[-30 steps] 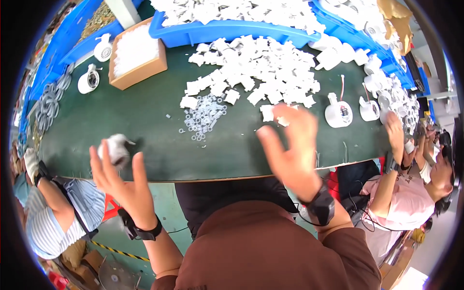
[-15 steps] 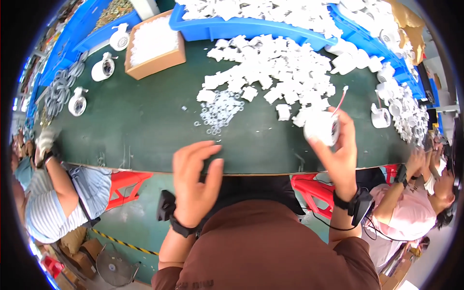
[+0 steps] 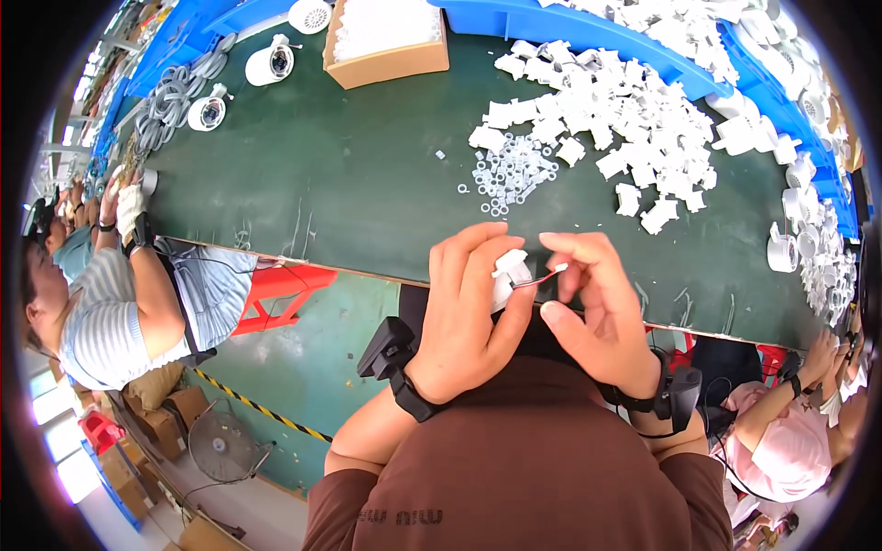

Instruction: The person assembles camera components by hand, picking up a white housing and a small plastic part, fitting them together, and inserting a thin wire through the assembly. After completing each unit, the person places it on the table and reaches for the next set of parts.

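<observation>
At the table's near edge, my left hand is wrapped round a white plastic housing, most of which its fingers and palm hide. A short red and black wire lead comes out of the housing and ends in a small white plug. Close by that plug is my right hand, its fingers bent and its thumb well apart from the forefinger. Whether a fingertip touches the plug I cannot tell. Beyond my hands lies a heap of small translucent rings, beside a spread of white plastic pieces.
A cardboard box of white parts stands at the back. Blue bins line the far side. White camera-like housings and grey cable coils lie at left; more white housings at right. Co-workers sit on both sides.
My right hand has brought the white housing in from the right, and my left hand now holds it near my body. The view has shifted, so the table contents appear further right.
</observation>
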A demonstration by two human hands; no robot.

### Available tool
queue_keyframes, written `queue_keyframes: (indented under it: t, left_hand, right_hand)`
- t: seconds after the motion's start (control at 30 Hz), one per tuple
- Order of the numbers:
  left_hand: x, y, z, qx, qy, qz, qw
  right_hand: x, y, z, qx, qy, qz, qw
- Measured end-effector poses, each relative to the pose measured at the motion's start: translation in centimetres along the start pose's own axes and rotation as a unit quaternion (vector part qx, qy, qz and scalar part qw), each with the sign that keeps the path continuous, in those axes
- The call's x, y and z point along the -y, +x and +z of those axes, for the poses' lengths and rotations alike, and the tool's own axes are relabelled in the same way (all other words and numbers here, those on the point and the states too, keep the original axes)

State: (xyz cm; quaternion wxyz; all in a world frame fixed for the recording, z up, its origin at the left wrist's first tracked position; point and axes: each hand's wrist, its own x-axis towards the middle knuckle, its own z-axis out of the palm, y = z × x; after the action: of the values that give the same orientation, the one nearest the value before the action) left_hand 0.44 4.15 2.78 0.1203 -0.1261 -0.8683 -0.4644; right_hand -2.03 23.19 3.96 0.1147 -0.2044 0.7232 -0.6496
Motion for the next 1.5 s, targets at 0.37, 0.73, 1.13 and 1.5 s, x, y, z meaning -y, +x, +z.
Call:
queue_keyframes:
  t: [0.37,0.73,1.13,1.5]
  left_hand:
    - [0.3,0.3,-0.2,-0.029,-0.052,-0.042,0.997]
    - [-0.1,0.8,0.4,-0.018,-0.1,-0.059,0.993]
    - [-0.6,1.1,0.4,-0.013,-0.071,-0.064,0.995]
    - [0.5,0.8,0.6,-0.02,-0.123,-0.008,0.992]
  right_hand:
    - [1.3,1.5,1.8,-0.078,0.111,0.029,0.99]
    - [-0.3,1.1,1.3,-0.081,0.04,0.007,0.996]
    - [-1.7,3.4,-5.7,-0.167,-0.58,-0.058,0.795]
    - [0.4,1.4,-0.9,-0.061,0.144,0.119,0.981]
